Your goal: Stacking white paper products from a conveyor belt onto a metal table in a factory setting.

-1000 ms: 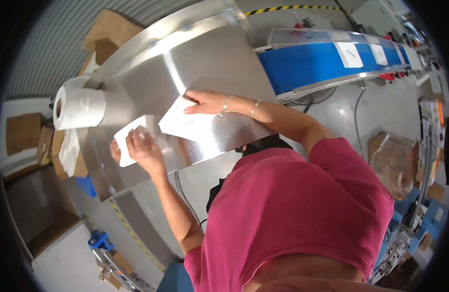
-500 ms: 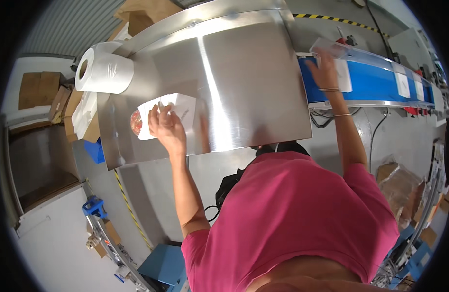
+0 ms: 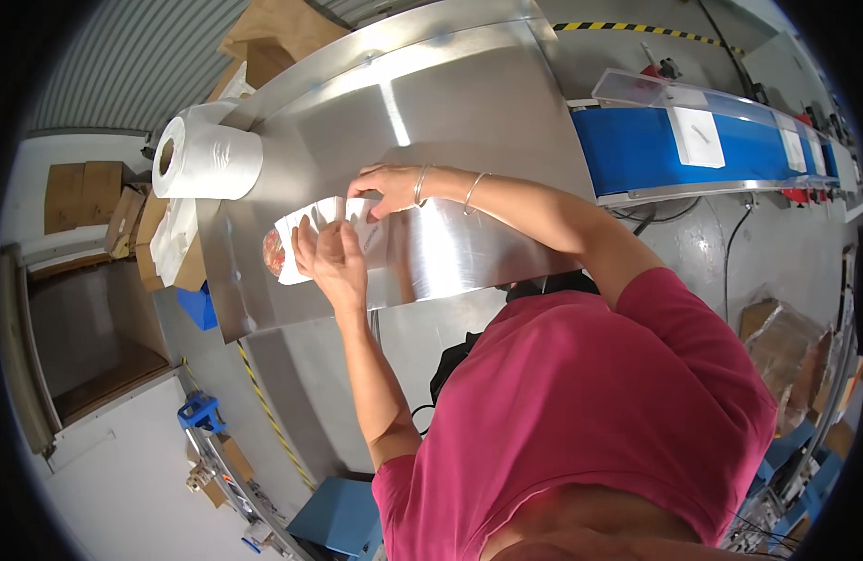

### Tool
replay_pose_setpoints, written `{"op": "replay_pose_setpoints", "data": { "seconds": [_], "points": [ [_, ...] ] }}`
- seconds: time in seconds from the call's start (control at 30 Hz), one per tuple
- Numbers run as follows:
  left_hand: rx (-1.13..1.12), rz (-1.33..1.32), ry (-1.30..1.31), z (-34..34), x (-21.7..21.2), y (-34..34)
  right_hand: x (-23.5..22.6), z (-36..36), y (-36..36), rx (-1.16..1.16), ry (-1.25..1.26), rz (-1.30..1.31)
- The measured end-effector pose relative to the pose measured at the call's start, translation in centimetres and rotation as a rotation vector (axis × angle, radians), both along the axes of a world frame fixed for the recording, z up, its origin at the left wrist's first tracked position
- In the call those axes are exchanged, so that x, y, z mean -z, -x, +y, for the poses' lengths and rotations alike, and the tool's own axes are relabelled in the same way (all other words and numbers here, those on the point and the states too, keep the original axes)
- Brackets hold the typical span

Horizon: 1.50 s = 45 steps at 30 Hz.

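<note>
A fanned stack of flat white packets (image 3: pixel 292 271), which look like paper, lies on the steel table near its front left. From the stack's left end a rounded red patterned piece (image 3: pixel 273 252) sticks out; its kind is not clear. My left hand (image 3: pixel 330 262) is on the stack, its bent fingers gripping the packets from above. At the far right part of the same stack is my right hand (image 3: pixel 386 189), thumb and fingers closed about a packet's upper edge. The fingers hide part of the packets.
A large white roll (image 3: pixel 211 154) stands at the table's left edge, with cardboard boxes (image 3: pixel 80 196) beyond. On the right, a blue conveyor belt (image 3: pixel 628 145) carries several white packets (image 3: pixel 698 137) under a clear plastic guard (image 3: pixel 628 87). The steel table (image 3: pixel 478 122) has a raised back rim.
My right hand has come from the conveyor, where it was over a white packet, left to the stack. That packet is further right on the belt. My left hand stays on the stack.
</note>
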<state>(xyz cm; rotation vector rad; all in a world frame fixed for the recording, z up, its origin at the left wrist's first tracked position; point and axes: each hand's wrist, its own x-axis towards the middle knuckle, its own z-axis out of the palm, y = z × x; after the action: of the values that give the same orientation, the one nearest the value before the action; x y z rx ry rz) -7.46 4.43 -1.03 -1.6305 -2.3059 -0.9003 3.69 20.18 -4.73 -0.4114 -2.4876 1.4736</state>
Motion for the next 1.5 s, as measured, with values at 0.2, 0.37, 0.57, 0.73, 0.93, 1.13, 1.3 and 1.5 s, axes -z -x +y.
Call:
{"op": "replay_pose_setpoints", "data": {
  "seconds": [0.2,0.37,0.57,0.73,0.93,1.13,1.3,1.5],
  "points": [
    [-0.104,0.030,-0.048,0.8,1.6,1.6,2.1,-1.5,-6.0,0.069,0.023,0.162],
    [-0.244,0.232,-0.033,0.3,1.0,1.3,5.2,-0.9,-16.4,0.709,0.242,0.049],
    [-0.082,0.113,-0.125,0.4,1.9,1.9,13.1,4.8,-36.1,0.912,-1.077,-0.504],
    [-0.086,0.049,-0.130,-0.3,1.4,1.4,4.5,3.9,-31.7,1.306,-1.001,-0.302],
    [-0.113,0.081,-0.029,-0.3,1.4,1.4,2.8,0.5,-16.0,0.704,-0.498,0.133],
    [-0.116,0.055,-0.018,-0.4,1.0,1.5,1.4,-1.6,-2.1,0.328,-0.028,0.224],
    [-0.099,-0.012,0.006,-0.3,1.0,1.4,0.4,-0.3,2.8,0.132,0.044,0.072],
    [-0.338,0.028,0.310,-0.8,-0.2,4.5,1.7,0.5,4.2,0.068,0.085,-0.014]
  ]
}}
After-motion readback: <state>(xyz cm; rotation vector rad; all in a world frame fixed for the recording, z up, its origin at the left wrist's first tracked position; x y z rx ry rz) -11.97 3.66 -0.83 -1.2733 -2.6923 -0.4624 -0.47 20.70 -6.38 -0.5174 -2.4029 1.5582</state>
